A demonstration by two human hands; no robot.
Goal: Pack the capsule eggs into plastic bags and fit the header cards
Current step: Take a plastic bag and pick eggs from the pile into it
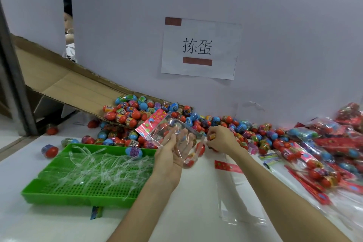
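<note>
The plastic bag (172, 133) lies across my left hand (172, 155), fingers curled on it; its long axis runs up-left to the pink header card (151, 124). My right hand (220, 139) — just right of the bag — is clamped on one capsule egg (211, 136). The egg pile (149, 112) on the worktop (176, 212) is beyond counting — one green tray (78, 196).

The right hand (221, 138) curls around an orange capsule egg (211, 136), its fingers covering most of it. The clear plastic bag (172, 133) blurs the eggs behind it. The packed bags (334, 153) run off the right edge. Egg label print is too small to read. A person (68, 25) shows only through a narrow gap.
</note>
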